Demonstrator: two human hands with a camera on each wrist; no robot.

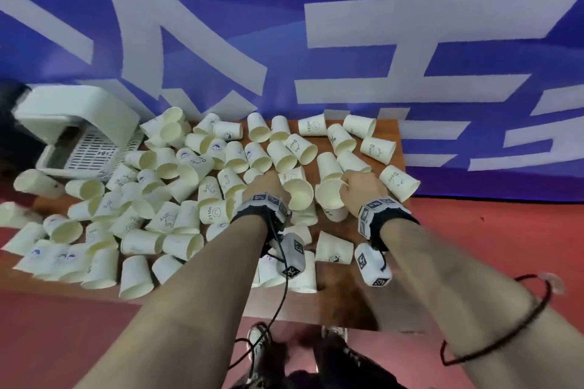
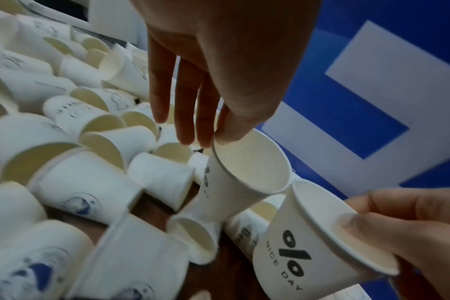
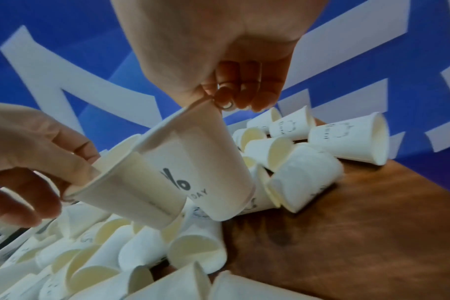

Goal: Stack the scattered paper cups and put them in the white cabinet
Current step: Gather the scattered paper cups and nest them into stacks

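Many white paper cups [image 1: 177, 186] lie scattered on a brown wooden table [image 1: 341, 303]. My left hand [image 1: 265, 186] pinches the rim of one cup [image 2: 244, 168] between thumb and forefinger, the other fingers straight. My right hand [image 1: 357, 186] pinches the rim of a second cup [image 3: 211, 162] printed "NICE DAY". Both cups hang just above the pile with their rims almost touching, mouths tilted towards me. The white cabinet [image 1: 79, 123] lies at the table's far left, its slatted tray [image 1: 91, 148] pulled out.
A blue banner with large white characters [image 1: 316, 25] hangs right behind the table. Bare wood [image 3: 360, 233] shows at the near right. Some cups [image 1: 19, 215] overhang the table's left edge above the red floor [image 1: 47, 325]. A cable [image 1: 278, 303] hangs from my left wrist.
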